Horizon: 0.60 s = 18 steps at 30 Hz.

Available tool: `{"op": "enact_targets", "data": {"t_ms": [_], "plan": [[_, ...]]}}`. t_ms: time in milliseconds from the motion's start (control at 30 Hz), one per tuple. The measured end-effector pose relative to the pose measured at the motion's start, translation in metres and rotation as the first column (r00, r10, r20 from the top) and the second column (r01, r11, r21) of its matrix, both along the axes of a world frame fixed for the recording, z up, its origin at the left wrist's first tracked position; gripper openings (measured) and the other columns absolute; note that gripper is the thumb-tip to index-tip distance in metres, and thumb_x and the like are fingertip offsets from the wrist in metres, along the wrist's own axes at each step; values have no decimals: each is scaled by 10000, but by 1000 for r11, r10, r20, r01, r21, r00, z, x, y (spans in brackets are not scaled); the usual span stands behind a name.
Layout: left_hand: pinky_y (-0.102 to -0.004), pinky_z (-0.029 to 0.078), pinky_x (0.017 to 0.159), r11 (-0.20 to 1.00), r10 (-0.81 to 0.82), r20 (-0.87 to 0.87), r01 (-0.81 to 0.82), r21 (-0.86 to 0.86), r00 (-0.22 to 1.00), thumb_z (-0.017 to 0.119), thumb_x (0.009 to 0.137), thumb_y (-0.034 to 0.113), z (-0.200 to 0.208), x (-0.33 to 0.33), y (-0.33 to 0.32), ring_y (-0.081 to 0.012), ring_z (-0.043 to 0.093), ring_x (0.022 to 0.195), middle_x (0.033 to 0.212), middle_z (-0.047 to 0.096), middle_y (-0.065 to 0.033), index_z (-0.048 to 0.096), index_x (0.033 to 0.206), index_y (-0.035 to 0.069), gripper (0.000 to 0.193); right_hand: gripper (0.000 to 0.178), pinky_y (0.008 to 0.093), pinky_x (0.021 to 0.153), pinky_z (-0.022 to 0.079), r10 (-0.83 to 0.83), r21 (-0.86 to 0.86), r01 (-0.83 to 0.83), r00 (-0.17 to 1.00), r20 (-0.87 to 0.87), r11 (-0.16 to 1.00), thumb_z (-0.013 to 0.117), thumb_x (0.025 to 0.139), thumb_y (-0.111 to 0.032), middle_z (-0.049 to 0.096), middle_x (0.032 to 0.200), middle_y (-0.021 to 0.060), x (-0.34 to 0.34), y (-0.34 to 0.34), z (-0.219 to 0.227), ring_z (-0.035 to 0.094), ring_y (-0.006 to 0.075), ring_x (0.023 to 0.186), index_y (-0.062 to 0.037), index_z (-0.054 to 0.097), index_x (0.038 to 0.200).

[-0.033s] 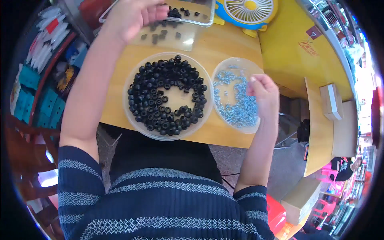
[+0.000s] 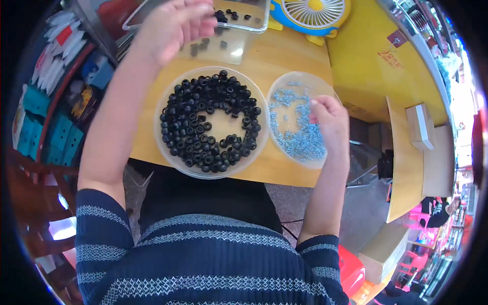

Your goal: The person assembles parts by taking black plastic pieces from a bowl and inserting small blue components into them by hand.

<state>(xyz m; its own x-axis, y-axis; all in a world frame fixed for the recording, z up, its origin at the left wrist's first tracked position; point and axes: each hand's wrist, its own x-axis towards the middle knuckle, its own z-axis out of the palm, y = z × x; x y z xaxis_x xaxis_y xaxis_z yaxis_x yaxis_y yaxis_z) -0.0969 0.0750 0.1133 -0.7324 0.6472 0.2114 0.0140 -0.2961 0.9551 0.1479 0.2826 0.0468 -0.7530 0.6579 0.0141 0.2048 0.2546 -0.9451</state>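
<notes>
— Where are the beads found in the head view?
— Black beads (image 2: 178, 134) are heaped in a round clear tray (image 2: 227, 124) at the near edge of the counter (image 2: 290, 56); pale-blue beads (image 2: 305, 144) are spread in a smaller dish (image 2: 300, 77) toward its right edge.
— And the hands?
— The right hand (image 2: 331, 122) is held over that dish, its grip narrow; the left hand (image 2: 175, 33) is raised by a clear box (image 2: 254, 29) near the far edge, fingers half-curled. Whether either grip is closed on anything cannot be told.
</notes>
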Motion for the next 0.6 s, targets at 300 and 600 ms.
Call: {"op": "enact_targets", "data": {"t_ms": [300,600], "plan": [[-195,408,547,747,-307,-66,197,-635,950,533,732,93,-67,88,-3,-57,485,598,665,542,4,576,852,20,147,118,404,674,439,-15,699,-295,916,400,651,475,683,-77,551,773,189,-19,-24,-43,536,341,760,-10,540,755],[-243,416,603,711,-442,-352,84,-698,825,547,718,117,-56,119,32,-123,530,636,718,581,-68,581,823,15,150,213,414,709,447,-78,639,-233,904,419,733,466,669,-40,519,911,185,-13,-20,-39,525,331,853,-22,526,872]]}}
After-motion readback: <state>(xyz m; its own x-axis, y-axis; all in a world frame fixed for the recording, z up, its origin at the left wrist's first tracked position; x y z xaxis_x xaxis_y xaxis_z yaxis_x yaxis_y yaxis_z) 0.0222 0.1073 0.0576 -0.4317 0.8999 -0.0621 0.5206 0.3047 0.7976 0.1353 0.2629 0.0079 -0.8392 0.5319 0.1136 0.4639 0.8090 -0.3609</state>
